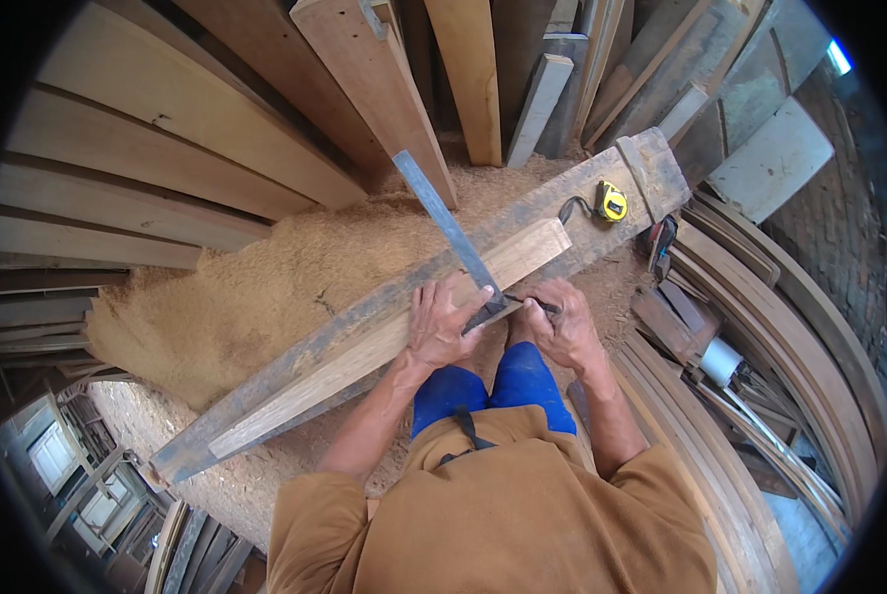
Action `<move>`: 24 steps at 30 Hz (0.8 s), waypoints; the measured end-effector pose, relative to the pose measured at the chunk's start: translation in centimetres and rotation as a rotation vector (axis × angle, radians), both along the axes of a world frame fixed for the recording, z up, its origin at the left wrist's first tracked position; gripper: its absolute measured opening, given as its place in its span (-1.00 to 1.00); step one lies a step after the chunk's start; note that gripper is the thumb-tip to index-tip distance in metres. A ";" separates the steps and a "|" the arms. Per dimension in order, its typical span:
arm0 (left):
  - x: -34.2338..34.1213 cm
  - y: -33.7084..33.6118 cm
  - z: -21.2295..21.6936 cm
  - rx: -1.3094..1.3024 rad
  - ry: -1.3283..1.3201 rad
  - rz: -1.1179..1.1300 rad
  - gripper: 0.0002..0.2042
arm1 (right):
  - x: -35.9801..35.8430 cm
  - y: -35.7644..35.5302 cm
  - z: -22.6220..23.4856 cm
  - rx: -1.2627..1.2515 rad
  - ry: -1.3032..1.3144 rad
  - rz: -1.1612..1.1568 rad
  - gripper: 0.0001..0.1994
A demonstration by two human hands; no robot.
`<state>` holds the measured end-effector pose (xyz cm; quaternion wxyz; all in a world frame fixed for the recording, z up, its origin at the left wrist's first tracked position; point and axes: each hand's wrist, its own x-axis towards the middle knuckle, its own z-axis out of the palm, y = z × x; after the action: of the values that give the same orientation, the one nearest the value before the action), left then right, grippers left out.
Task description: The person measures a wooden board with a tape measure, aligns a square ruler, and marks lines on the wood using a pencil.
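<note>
A pale wooden plank (364,351) lies along a long grey weathered beam (582,198) in front of me. A metal try square (453,233) rests across the plank, its blade running up and to the left. My left hand (441,325) presses flat on the plank and on the square's stock. My right hand (560,325) grips a dark pencil (534,302), its tip touching the plank at the square's edge.
A yellow tape measure (613,202) sits on the beam's far end. Sawdust (265,287) covers the floor to the left. Boards (166,148) lean all around, with curved wooden pieces (760,327) stacked at the right and a white roll (721,361) near them.
</note>
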<state>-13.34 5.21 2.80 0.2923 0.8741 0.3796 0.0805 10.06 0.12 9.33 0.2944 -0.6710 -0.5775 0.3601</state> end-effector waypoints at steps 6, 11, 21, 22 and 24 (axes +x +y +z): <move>0.3 0.2 0.0 -0.023 -0.008 -0.005 -0.27 | -1.2 1.7 -1.1 0.043 0.116 -0.128 -0.78; 0.3 0.2 0.0 -0.024 -0.014 -0.012 -0.28 | -0.6 0.9 -1.0 0.035 0.142 -0.086 -0.78; 0.1 0.0 -0.5 0.016 -0.041 -0.003 -0.29 | -1.3 -0.3 -3.7 -0.452 -0.187 0.147 -0.73; 0.1 0.0 -0.4 0.017 -0.043 -0.005 -0.29 | -2.1 -0.3 -4.5 -0.549 -0.115 0.091 -0.71; 0.2 0.1 -0.4 0.040 -0.023 -0.025 -0.26 | -4.0 -1.3 -7.0 -0.459 0.200 -0.071 -0.71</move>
<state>-13.16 5.35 2.41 0.2802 0.8834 0.3636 0.0943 6.06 -1.22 2.35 0.2025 -0.7012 -0.4246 0.5357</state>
